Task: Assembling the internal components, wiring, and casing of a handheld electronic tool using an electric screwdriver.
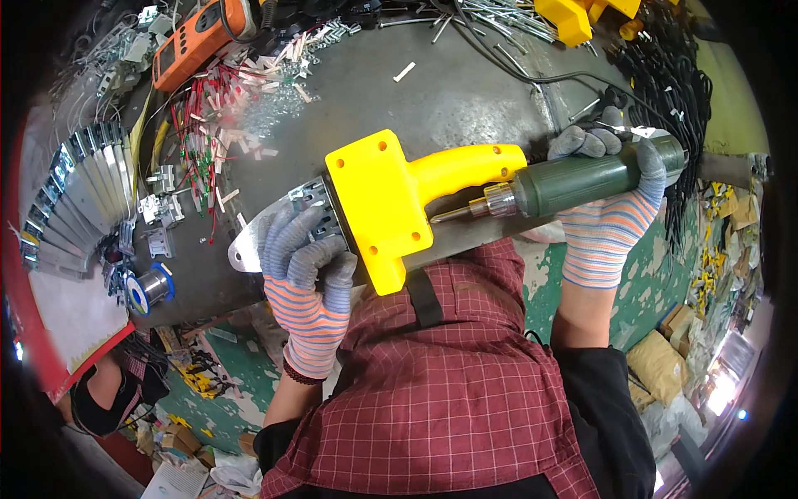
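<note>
My left hand (305, 270) grips the silvery metal end of a yellow plastic tool housing (370, 200). The housing has a block-shaped body with screw holes in its corners and a yellow handle (470, 170) pointing right. A flat pale metal plate (247, 249) sticks out on the left behind my fingers. In my right hand (611, 216) lies a dark green electric screwdriver (573, 181), my fingers wrapped round its barrel. Its bit (453, 214) points left, with the tip at the right edge of the yellow body; I cannot tell whether they touch. Both hands wear striped gloves with grey fingers.
An orange meter (195, 46), red wires (199, 100) and small white pieces lie at the far left. Nearer are a row of metal-ended strips (87, 183) and a solder wire spool (151, 289). Long screws (503, 21), yellow parts (573, 17) and black cables (665, 83) lie far right.
</note>
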`<control>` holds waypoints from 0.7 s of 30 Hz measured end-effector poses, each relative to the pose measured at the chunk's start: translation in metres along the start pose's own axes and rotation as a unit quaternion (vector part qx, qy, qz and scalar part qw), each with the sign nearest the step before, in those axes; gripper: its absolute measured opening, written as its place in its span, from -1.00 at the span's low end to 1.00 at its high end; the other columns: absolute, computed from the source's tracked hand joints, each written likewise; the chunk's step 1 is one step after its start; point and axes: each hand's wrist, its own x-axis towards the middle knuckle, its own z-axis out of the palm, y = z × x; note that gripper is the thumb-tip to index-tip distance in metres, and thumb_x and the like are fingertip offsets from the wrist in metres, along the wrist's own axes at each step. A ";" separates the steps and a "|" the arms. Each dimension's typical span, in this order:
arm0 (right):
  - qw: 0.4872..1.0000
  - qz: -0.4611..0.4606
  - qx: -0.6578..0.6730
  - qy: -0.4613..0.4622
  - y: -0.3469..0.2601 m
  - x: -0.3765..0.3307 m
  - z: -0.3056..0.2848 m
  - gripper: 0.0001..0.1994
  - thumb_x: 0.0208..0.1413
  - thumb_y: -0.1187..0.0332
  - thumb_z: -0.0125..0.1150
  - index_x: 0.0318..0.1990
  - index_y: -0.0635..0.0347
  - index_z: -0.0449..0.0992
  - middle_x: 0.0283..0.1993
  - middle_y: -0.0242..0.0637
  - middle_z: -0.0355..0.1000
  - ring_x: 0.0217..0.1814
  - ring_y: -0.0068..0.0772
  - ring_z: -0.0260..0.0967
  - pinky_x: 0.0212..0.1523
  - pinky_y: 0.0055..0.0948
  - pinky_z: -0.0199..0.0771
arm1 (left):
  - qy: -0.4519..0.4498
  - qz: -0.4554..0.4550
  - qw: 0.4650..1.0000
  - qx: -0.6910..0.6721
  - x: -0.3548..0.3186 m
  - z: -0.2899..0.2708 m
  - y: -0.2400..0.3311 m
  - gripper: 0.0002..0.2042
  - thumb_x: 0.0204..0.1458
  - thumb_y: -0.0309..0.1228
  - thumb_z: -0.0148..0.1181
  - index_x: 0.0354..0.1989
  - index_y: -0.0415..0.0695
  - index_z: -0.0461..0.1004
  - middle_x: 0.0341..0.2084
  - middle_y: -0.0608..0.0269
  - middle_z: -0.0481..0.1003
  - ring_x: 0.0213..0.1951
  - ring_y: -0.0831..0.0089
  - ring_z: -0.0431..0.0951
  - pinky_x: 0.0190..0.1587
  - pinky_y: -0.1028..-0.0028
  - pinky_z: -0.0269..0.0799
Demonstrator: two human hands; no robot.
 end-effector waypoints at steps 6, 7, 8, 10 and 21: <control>1.000 -0.002 -0.010 0.013 0.012 -0.003 0.002 -0.66 0.02 0.28 0.32 -0.09 0.25 0.46 -0.38 -0.31 0.41 -0.33 -0.32 0.39 0.01 -0.12 0.43 | 0.003 0.020 1.000 0.022 0.003 -0.003 0.002 -0.79 -0.03 -0.41 0.36 -0.21 -0.04 0.51 0.03 0.15 0.46 0.16 -0.09 0.38 0.22 -0.01 0.26; 1.000 0.004 -0.016 0.005 0.012 -0.003 0.001 -0.71 0.04 0.22 0.30 -0.13 0.13 0.47 -0.36 -0.30 0.49 -0.34 -0.29 0.45 -0.01 -0.06 0.46 | -0.003 0.024 0.999 0.029 0.006 -0.005 0.005 -0.80 -0.02 -0.44 0.34 -0.20 -0.06 0.51 -0.01 0.14 0.48 0.11 -0.05 0.42 0.18 0.04 0.30; 1.000 0.010 -0.012 -0.019 0.013 -0.003 0.002 -0.66 0.05 0.20 0.29 -0.07 0.16 0.48 -0.35 -0.29 0.48 -0.33 -0.31 0.45 0.02 -0.09 0.46 | -0.009 0.027 0.999 0.036 0.009 -0.008 0.008 -0.80 -0.01 -0.46 0.33 -0.19 -0.08 0.52 -0.05 0.12 0.50 0.06 -0.01 0.47 0.15 0.08 0.35; 1.000 0.005 -0.023 -0.014 0.011 -0.004 0.002 -0.63 0.06 0.19 0.28 -0.03 0.18 0.48 -0.34 -0.29 0.47 -0.32 -0.32 0.45 0.02 -0.11 0.47 | -0.032 -0.042 0.998 -0.027 0.022 -0.020 0.003 -0.80 0.01 -0.49 0.30 -0.17 -0.11 0.53 -0.12 0.12 0.52 -0.01 0.03 0.51 0.09 0.15 0.39; 0.998 -0.015 -0.042 0.044 0.013 0.000 0.005 -0.61 0.05 0.17 0.28 -0.01 0.18 0.51 -0.36 -0.25 0.50 -0.35 -0.30 0.46 -0.07 -0.16 0.54 | -0.121 0.201 0.877 0.419 0.155 0.010 -0.042 -0.88 -0.03 -0.34 0.15 -0.33 0.00 0.56 -0.35 0.24 0.54 -0.15 0.25 0.56 -0.15 0.22 0.44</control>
